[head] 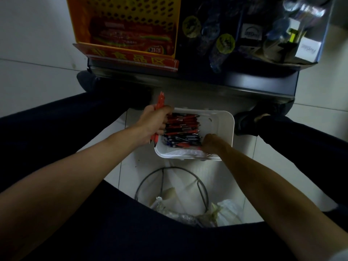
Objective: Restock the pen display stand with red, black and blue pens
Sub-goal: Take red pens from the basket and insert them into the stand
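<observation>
A white plastic basket (222, 125) sits on the floor between my legs. It holds a pile of red, black and blue pens (181, 129). My left hand (153, 123) grips a bunch of red pens (160, 99) at the basket's left edge; their ends stick out above and below my fist. My right hand (211, 143) reaches into the basket's near right part, fingers curled down among the pens; whether it holds one is hidden.
A dark shelf unit (226, 80) stands right ahead, with a yellow perforated panel (128, 21) and red sign (131, 57) on its left. A wire bin (169, 194) with plastic bags is on the tiled floor near me. My dark-trousered legs flank the basket.
</observation>
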Demonstrator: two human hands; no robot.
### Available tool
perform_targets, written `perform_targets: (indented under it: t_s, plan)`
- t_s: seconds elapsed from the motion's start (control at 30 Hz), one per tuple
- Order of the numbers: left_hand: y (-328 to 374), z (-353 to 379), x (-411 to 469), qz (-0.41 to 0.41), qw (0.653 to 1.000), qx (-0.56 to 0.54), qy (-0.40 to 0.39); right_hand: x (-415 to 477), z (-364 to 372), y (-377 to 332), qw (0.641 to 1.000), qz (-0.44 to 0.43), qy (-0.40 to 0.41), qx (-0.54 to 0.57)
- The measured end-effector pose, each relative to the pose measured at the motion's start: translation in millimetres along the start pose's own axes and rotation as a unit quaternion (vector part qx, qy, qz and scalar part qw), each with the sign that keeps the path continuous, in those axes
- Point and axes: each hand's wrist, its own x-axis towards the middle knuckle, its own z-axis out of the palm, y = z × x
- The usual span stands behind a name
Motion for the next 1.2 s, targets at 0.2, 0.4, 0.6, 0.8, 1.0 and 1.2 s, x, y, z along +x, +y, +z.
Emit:
perform_targets:
  t_s: [0.2,0.4,0.6,0.8,1.0,1.2]
  plan:
    - [1,-1,-2,0.004,1.000,-0.018,0.006,-1,-12,3,0.994,-0.077,-0.076,0.013]
    - [3,-2,-4,0.010,1.000,-0.001,0.021,-13,-39,3,0.963,-0.134,-0.160,0.172]
    - [1,-2,-2,0.016,0.999,0.011,0.035,-25,-59,-18,0.858,-0.164,-0.172,0.456]
    - [3,-6,4,0.046,0.996,-0.001,0.081,-30,-61,-44,0.776,-0.217,-0.241,0.541]
    - [1,0,-4,0.052,0.997,0.021,0.045,-36,-48,-58,0.755,-0.249,-0.264,0.546]
    - [1,-2,1,0.054,0.994,0.038,0.087,-20,-27,-50,0.778,-0.152,-0.230,0.564]
